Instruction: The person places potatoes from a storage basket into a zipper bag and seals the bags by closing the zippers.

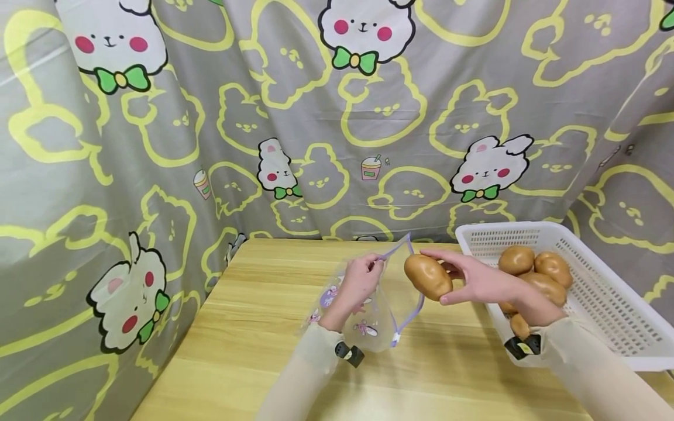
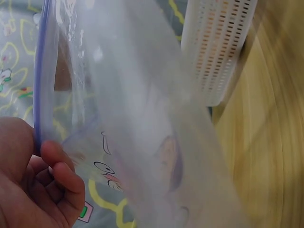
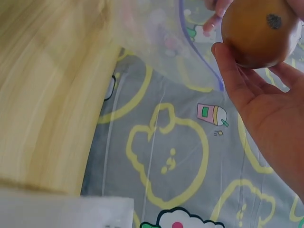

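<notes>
My left hand point(image 1: 363, 280) pinches the purple-edged rim of a clear zip bag point(image 1: 368, 324) printed with cartoon figures. In the left wrist view, thumb and fingers close on the purple zip strip of the bag point(image 2: 142, 95). The bag's mouth gapes toward the right, with a white slider at its lower corner. My right hand point(image 1: 476, 280) grips a brown potato point(image 1: 427, 276) between thumb and fingers, right at that mouth. Seen from the right wrist, the potato point(image 3: 259, 33) shows a dark patch on its end, and the bag's purple edge is beside the fingertips.
A white perforated basket point(image 1: 616, 304) stands on the right of the wooden table point(image 1: 226, 351), with several more potatoes point(image 1: 553, 269) inside. My right forearm passes over its near left edge. A grey curtain point(image 1: 316, 123) with cartoon prints hangs behind and to the left.
</notes>
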### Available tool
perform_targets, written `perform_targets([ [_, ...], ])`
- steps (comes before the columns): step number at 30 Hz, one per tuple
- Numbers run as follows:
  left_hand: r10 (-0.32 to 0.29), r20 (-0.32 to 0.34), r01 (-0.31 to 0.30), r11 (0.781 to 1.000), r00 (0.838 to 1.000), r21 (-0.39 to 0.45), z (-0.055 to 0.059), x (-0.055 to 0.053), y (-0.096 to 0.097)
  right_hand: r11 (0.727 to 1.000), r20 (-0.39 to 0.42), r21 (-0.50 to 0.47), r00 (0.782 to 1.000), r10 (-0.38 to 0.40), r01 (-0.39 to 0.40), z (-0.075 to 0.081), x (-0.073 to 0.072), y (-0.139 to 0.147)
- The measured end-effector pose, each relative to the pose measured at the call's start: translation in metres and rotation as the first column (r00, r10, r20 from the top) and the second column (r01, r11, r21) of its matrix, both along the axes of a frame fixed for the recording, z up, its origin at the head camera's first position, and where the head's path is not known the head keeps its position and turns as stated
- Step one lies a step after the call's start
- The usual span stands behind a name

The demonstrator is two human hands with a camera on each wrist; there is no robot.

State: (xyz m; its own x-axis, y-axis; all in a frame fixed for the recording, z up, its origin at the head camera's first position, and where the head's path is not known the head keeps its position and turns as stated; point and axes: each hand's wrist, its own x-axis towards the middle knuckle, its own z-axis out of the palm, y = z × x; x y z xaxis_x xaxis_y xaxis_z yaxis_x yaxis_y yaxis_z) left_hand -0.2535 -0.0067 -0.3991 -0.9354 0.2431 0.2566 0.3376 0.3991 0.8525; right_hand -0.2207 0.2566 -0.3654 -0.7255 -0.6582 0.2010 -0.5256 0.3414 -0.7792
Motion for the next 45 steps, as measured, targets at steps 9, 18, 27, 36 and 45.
perform_targets([
  [9, 0.000, -0.012, -0.001, 1.000, 1.000, -0.010, 0.001, -0.001, 0.003, 0.998, -0.043, 0.027, 0.997, 0.057, -0.056, -0.006, -0.005, -0.012],
  [18, -0.011, -0.020, 0.011, 1.000, 1.000, -0.011, 0.003, -0.001, 0.006, 0.986, -0.100, 0.165, 0.995, -0.018, 0.034, -0.006, -0.004, -0.021],
  [27, -0.022, 0.005, 0.022, 1.000, 1.000, 0.011, 0.005, 0.001, 0.012, 0.953, -0.211, 0.289, 0.977, -0.032, 0.093, -0.008, -0.002, -0.030],
  [36, -0.022, -0.010, 0.022, 1.000, 1.000, 0.020, 0.007, 0.001, 0.019, 0.946, -0.254, 0.308, 0.967, -0.018, 0.099, -0.013, -0.005, -0.035],
  [45, -0.040, -0.009, 0.041, 0.996, 0.999, 0.076, 0.011, 0.002, 0.025, 0.959, -0.243, 0.282, 0.969, 0.041, 0.030, -0.017, -0.014, -0.039],
])
